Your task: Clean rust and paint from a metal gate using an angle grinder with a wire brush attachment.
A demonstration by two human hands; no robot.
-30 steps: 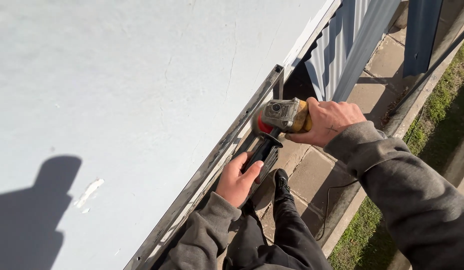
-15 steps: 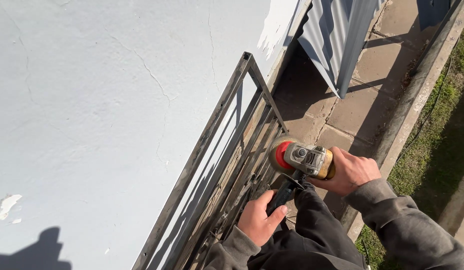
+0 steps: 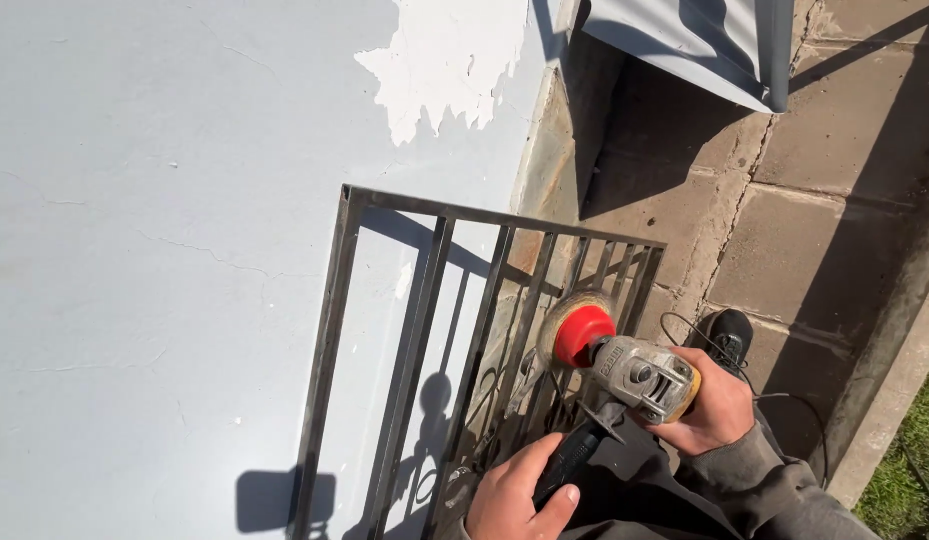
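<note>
1. The angle grinder (image 3: 634, 375) sits low and right of centre, its red-backed wire cup brush (image 3: 576, 328) pointing left and far, touching or just off a bar of the metal grille (image 3: 424, 330); contact itself is hard to tell.
2. It looks a dense, rigid tool, heavy at the metal gear head; I judge that it will twist and kick when the brush bites, so it wants both hands; the bristles and the spinning cup are no place for fingers.
3. The right hand (image 3: 712, 405) is clamped round the body just behind the gear head, fingers wrapped beneath; the left hand (image 3: 514, 495) is closed on the black side handle (image 3: 569, 462), thumb along it; these are the two sound holds, set apart for leverage.
4. A thin power cable (image 3: 684, 325) loops just beyond the right hand; it looks limp and apt to snag.
5. The grille is stiff, dark bare steel, a frame with upright bars, leaning against the pale painted wall (image 3: 164, 200) on the left; probably heavy, with hard edges.
6. A patch of peeled paint (image 3: 444, 60) shows far up the wall.
7. On the right lie concrete paving slabs (image 3: 814, 230); a black shoe (image 3: 729, 330) rests there near the grinder; a grey metal sheet (image 3: 704, 40) stands at the far right; grass (image 3: 909, 470) edges the near right corner.
</note>
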